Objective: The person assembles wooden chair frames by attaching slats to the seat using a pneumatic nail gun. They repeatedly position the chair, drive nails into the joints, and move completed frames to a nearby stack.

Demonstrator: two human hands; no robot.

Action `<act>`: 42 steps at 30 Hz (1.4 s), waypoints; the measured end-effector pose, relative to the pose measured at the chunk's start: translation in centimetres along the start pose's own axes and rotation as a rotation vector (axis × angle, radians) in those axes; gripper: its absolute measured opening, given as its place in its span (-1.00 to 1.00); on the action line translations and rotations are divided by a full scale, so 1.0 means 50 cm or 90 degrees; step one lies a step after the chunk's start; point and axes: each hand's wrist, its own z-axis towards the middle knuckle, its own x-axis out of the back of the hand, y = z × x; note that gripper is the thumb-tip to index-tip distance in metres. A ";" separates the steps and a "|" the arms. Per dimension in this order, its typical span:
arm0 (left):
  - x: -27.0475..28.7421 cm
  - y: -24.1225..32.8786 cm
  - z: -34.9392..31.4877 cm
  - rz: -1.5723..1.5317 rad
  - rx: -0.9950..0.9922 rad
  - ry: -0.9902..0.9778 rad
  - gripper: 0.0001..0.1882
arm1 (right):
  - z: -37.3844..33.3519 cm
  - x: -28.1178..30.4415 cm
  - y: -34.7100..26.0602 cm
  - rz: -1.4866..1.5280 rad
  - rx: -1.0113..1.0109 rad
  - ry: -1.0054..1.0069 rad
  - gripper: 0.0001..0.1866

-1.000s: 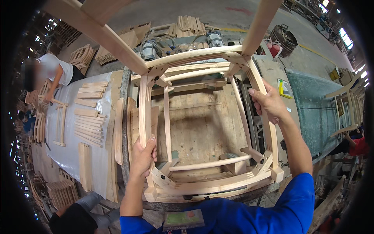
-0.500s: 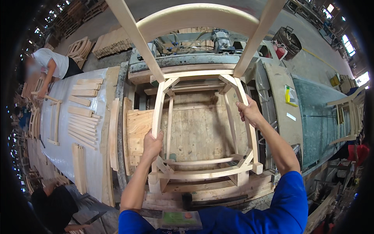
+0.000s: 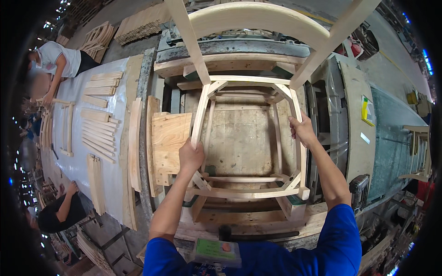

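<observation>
A pale wooden chair frame (image 3: 251,193) without a seat panel stands before me, its curved backrest rail (image 3: 258,18) at the far side. My left hand (image 3: 190,155) is wrapped round its left side rail. On the right side rail, my right hand (image 3: 301,130) is closed, fingers curled over the wood. Corner braces (image 3: 291,180) join the rails, and thin stretchers (image 3: 277,138) run lower down. Below the chair is a wooden base with beams; green pads (image 3: 297,200) top the blocks near its front legs.
At left, a plastic-covered table (image 3: 69,179) bears several wooden strips (image 3: 97,140). A person in a white shirt (image 3: 62,57) handles a small wooden frame (image 3: 67,129) there; another in black (image 3: 62,214) is nearer. A plywood block (image 3: 171,142) adjoins the chair. Rightward is a green-topped table (image 3: 391,133).
The chair frame has shifted right and away in the picture, both hands still on its side rails. The view has shifted too, and the green-padded blocks near its front legs now show more.
</observation>
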 end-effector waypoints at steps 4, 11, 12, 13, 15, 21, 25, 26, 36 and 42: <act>0.030 0.055 -0.017 0.308 -0.041 -0.008 -0.66 | -0.001 0.010 0.006 -0.012 -0.003 -0.012 -0.35; 0.013 0.091 -0.035 0.501 -0.139 0.148 -0.12 | -0.179 -0.013 0.100 -0.269 0.040 0.063 -0.43; -0.006 0.043 -0.023 0.533 -0.129 0.171 -0.08 | -0.199 -0.025 0.106 -0.294 0.036 0.064 -0.48; -0.020 0.004 -0.014 0.567 -0.122 0.184 -0.04 | -0.218 -0.027 0.117 -0.281 0.020 0.060 -0.50; -0.029 0.002 0.013 0.561 -0.170 0.163 -0.07 | -0.223 -0.012 0.131 -0.285 0.036 0.058 -0.54; -0.017 -0.007 -0.003 0.526 -0.194 0.098 -0.13 | -0.219 -0.026 0.133 -0.224 0.003 0.061 -0.61; -0.014 -0.007 -0.007 0.532 -0.178 0.100 -0.12 | -0.232 -0.035 0.148 -0.206 0.039 0.058 -0.60; -0.015 -0.005 -0.008 0.534 -0.177 0.098 -0.12 | -0.238 -0.034 0.154 -0.198 0.018 0.053 -0.60; -0.011 0.006 -0.006 0.490 -0.089 0.071 -0.15 | -0.228 -0.027 0.165 -0.339 0.128 0.146 -0.65; -0.013 0.013 -0.003 0.458 -0.084 0.127 -0.08 | -0.239 -0.029 0.154 -0.366 0.073 0.163 -0.60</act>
